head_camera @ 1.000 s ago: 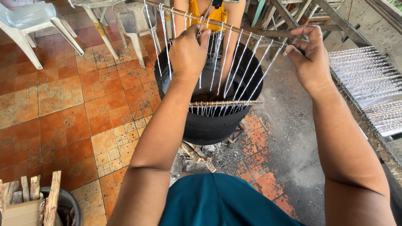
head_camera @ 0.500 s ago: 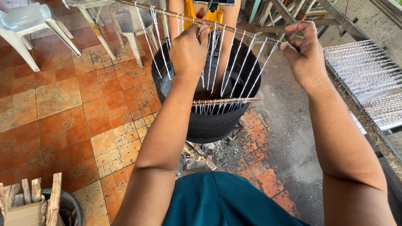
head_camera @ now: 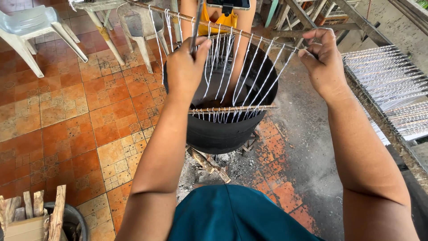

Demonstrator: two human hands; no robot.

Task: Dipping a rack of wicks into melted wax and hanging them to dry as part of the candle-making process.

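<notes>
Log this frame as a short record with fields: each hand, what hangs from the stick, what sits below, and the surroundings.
Left hand: closed on a thin dark rod, beside the upper stick
Right hand: pinching the upper stick's right end
Hanging: white strings running down to a lower stick
Below: black pot over ash and firewood
Surroundings: orange tiled floor, white plastic chair, rack of white strands

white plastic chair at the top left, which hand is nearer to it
Left. The left hand is up over the black pot's left rim, on the white plastic chair's side; the right hand is past the pot's right side.
</notes>
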